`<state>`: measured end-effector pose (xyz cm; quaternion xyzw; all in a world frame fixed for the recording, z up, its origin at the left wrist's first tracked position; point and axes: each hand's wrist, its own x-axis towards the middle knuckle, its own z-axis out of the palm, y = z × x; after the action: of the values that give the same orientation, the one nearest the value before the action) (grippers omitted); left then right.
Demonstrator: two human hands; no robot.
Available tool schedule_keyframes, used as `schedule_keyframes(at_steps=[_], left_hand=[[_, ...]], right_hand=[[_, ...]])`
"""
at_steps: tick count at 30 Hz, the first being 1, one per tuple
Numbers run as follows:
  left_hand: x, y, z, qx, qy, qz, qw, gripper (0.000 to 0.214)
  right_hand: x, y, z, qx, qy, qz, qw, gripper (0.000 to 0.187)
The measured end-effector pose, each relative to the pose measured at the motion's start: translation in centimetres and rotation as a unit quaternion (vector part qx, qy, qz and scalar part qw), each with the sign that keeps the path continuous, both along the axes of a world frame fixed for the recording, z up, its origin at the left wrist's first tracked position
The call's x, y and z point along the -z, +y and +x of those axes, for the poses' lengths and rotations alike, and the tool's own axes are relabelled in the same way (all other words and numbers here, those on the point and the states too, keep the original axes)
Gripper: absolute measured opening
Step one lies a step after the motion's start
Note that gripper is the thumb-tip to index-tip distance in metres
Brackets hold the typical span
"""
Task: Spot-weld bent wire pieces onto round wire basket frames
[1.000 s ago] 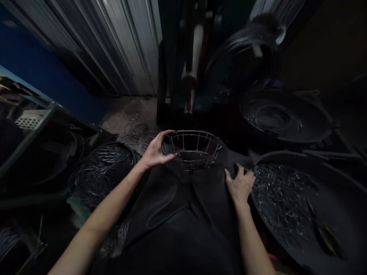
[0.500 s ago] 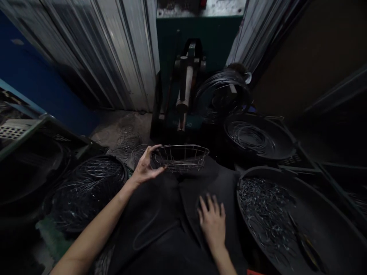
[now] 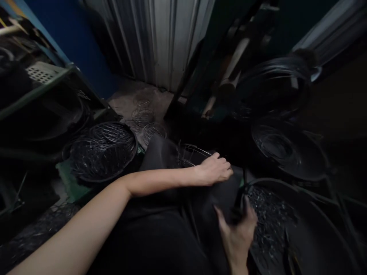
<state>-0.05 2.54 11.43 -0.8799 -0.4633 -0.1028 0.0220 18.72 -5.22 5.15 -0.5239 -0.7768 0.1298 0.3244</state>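
My left hand [image 3: 215, 170] is closed on the right side of a round wire basket [image 3: 197, 148], held above my dark-clad lap. My forearm and hand hide part of the basket. My right hand [image 3: 240, 235] is lower and to the right, apart from the basket, with thumb and fingers spread. Its fingertips look dark, and I make out nothing held in it. It is beside a wide dark basin [image 3: 323, 229] holding many small bent metal pieces [image 3: 266, 217]. Pliers [image 3: 289, 252] lie among them.
A tub of cut wires [image 3: 106, 152] stands at left, below a crate rack [image 3: 37, 91]. Wire rings [image 3: 143, 114] lie on the floor ahead. A dark machine [image 3: 226, 82] stands ahead right, near a large wire coil [image 3: 275, 72] and another basin [image 3: 309, 156].
My view has turned left. My left hand has carried the wire basket rightward and now grips its right side. My right hand has left my lap and spread beside the basin.
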Motion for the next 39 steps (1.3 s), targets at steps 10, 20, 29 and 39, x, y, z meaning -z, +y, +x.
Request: schedule_keyframes(at_steps=[10, 20, 29, 39], left_hand=[[0.2, -1.0, -2.7, -0.026, -0.034, 0.013, 0.999, 0.055], [7.1, -8.0, -14.6, -0.247, -0.445, -0.115, 0.853, 0.123], [7.5, -2.2, -11.0, -0.193, -0.575, -0.160, 0.779, 0.127], [1.0, -3.0, -14.0, -0.141, -0.450, -0.110, 0.875, 0.112]], right_hand=[[0.6, 8.1, -4.6, -0.102, -0.065, -0.058, 0.991, 0.085], [-0.7, 11.4, -2.8, -0.046, -0.046, -0.075, 0.995, 0.080], [0.3, 13.5, 0.5, 0.038, 0.166, -0.292, 0.941, 0.089], [2.7, 11.8, -0.5, -0.032, 0.118, -0.312, 0.942, 0.096]])
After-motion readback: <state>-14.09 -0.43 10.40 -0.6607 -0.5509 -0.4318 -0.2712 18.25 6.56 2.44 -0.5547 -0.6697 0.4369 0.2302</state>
